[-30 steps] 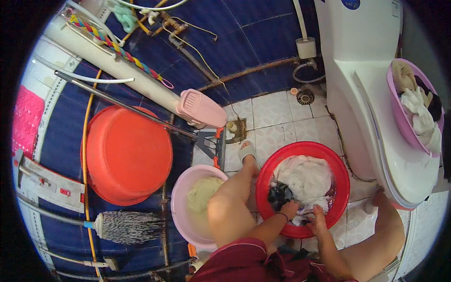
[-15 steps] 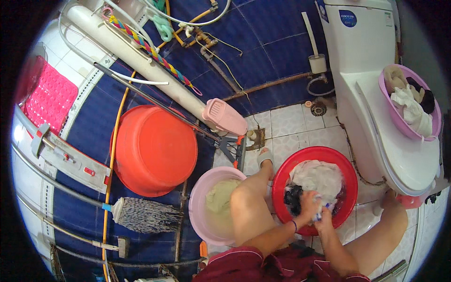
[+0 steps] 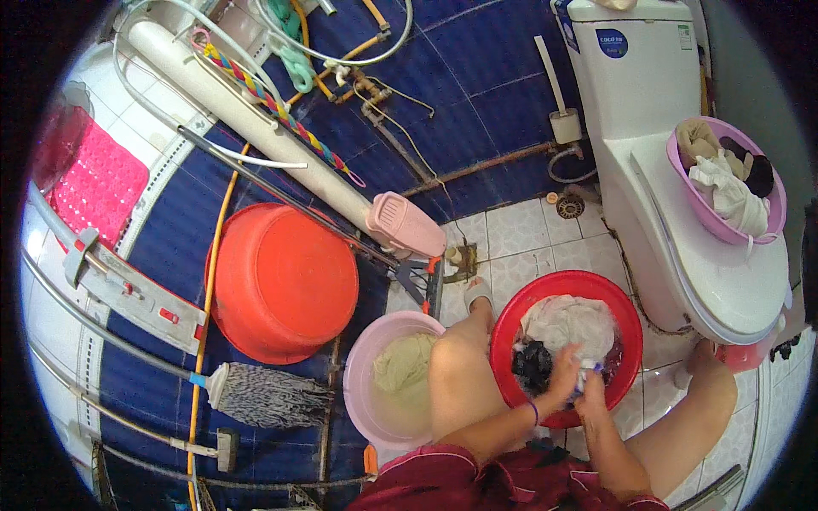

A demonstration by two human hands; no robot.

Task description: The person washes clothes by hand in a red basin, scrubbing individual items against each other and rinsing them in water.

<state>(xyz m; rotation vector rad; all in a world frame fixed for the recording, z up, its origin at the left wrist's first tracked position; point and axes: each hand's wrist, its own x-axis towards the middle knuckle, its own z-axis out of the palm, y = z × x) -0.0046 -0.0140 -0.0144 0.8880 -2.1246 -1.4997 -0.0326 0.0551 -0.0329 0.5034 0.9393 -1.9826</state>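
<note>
Between my knees stands a red basin (image 3: 631,341) of water. In it lie a wet white garment (image 3: 569,322) and a black cloth (image 3: 532,364). Over the near part of the basin, my left hand (image 3: 564,375) and my right hand (image 3: 590,397) are close together, both closed on a small bunched white cloth with blue-purple parts (image 3: 585,371). My fingers cover much of this cloth, so its exact kind does not show. The black cloth rests just left of my left hand.
Beside my left leg stands a pink basin (image 3: 354,387) with a pale green cloth (image 3: 405,362) in cloudy water. A purple basin (image 3: 682,166) of clothes sits on the toilet lid (image 3: 737,281). An orange-red tub (image 3: 285,281), mop (image 3: 264,394) and poles are at left.
Both hands stay on the small white cloth and have shifted slightly against each other. The whole view has moved a little; the basins stay in place.
</note>
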